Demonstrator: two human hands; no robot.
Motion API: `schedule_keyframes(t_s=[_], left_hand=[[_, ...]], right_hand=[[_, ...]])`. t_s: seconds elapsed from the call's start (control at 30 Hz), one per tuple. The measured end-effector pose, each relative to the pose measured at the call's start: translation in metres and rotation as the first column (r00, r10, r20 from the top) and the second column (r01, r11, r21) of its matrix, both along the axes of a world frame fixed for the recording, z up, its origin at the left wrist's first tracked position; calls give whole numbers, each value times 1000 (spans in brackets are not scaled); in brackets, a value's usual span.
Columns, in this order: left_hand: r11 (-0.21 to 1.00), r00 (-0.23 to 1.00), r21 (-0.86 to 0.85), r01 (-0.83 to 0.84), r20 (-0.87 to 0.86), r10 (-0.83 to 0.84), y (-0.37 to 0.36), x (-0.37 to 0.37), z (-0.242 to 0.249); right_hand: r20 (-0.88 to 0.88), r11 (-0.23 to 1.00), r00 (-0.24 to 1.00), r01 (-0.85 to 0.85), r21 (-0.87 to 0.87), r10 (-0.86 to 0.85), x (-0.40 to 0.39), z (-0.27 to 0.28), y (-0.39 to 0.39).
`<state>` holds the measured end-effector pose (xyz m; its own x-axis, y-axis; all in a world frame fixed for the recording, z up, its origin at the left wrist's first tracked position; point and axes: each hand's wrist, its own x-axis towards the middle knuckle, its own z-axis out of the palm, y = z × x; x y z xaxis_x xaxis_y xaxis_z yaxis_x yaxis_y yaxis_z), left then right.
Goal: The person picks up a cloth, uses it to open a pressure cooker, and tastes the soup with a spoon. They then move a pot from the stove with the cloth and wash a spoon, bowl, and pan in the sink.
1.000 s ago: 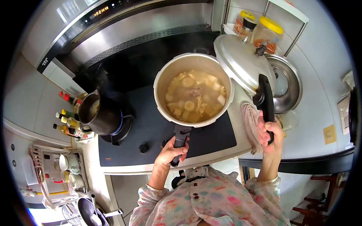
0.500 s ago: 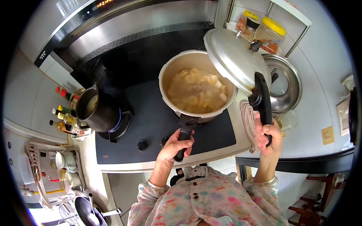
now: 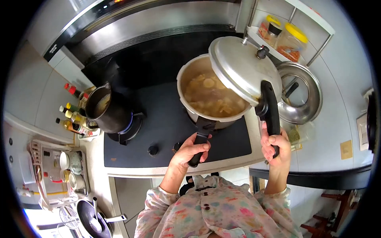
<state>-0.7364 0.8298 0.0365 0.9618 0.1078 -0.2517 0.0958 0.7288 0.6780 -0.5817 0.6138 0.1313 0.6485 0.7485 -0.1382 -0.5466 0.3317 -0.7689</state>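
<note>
My left hand (image 3: 190,150) is wrapped round the black handle of a pressure cooker pot (image 3: 186,101) on the stove. Cloudy broth with pale chunks (image 3: 212,93) shows inside it. In my right hand (image 3: 276,144) is the black handle of the silver pressure cooker lid (image 3: 244,67). The lid is tilted and overlaps the pot's right side in this view, covering part of the opening. A steam valve knob sits on its top.
On the left burner, over a blue flame, stands a dark pot (image 3: 109,113). Bottles (image 3: 75,119) line the wall beside it. A steel basin (image 3: 311,109) lies right of the lid, below jars with yellow lids (image 3: 292,41). A dish rack (image 3: 49,158) and frying pan (image 3: 85,216) are lower left.
The lid has shifted left and down over the pot and hides more of its opening. My right hand has moved left with it; my left hand keeps its grip. The whole view has shifted slightly.
</note>
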Motion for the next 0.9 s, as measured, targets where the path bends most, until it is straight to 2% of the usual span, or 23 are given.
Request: schedule_keyframes(t_s=[0.13, 0.2, 0.23, 0.27, 0.33, 0.37, 0.43, 0.47, 0.53, 0.6, 0.67, 0.7, 0.73, 0.8, 0.9], left_hand=[[1000, 999, -14, -2, 51, 3, -1, -3, -10], [991, 995, -90, -100, -27, 98, -5, -12, -6], [977, 976, -75, -199, -103, 191, -13, -15, 0], [970, 975, -97, -222, -32, 219, -15, -22, -7], [953, 957, -91, -289, -27, 287, -21, -44, -26], [947, 943, -31, -321, -109, 316, -24, -64, -29], [893, 877, -20, -450, -197, 438, -33, -107, -41], [861, 838, -10, -509, -235, 493, -39, -131, -48], [746, 722, -41, -665, -290, 628, -55, -179, -67], [609, 611, -97, -787, -254, 750, -72, -225, -82], [377, 398, -135, -917, -212, 892, -82, -263, -82], [218, 237, -135, -966, -144, 961, -85, -279, -80], [73, 86, -179, -981, -67, 994, -87, -292, -76], [-109, -119, -345, -932, 7, 993, -83, -316, -69], [-104, -132, -528, -843, 15, 991, -76, -350, -58]], right_hand=[[43, 988, 998, 61, -140, -55, -19, 1, 5], [36, 993, 999, 17, -117, -12, -32, -2, 11], [48, 994, 998, -24, -102, 29, -35, 2, 12], [65, 995, 996, -53, -82, 58, -39, 1, 15], [130, 984, 976, -172, -39, 176, -51, 1, 23], [120, 968, 961, -245, -46, 249, -59, 2, 28], [128, 919, 911, -384, -89, 393, -71, 1, 37], [87, 888, 883, -458, -45, 461, -84, 4, 45], [49, 823, 822, -566, -34, 567, -106, 6, 60], [25, 704, 704, -709, -19, 710, -126, 8, 79], [-11, 591, 591, -806, 8, 806, -149, 11, 98], [-28, 529, 529, -848, 16, 848, -162, 10, 107], [-46, 471, 469, -882, 23, 882, -176, 9, 115], [-96, 374, 366, -924, 80, 926, -205, 3, 131], [-131, 304, 287, -943, 137, 949, -251, -7, 156]])
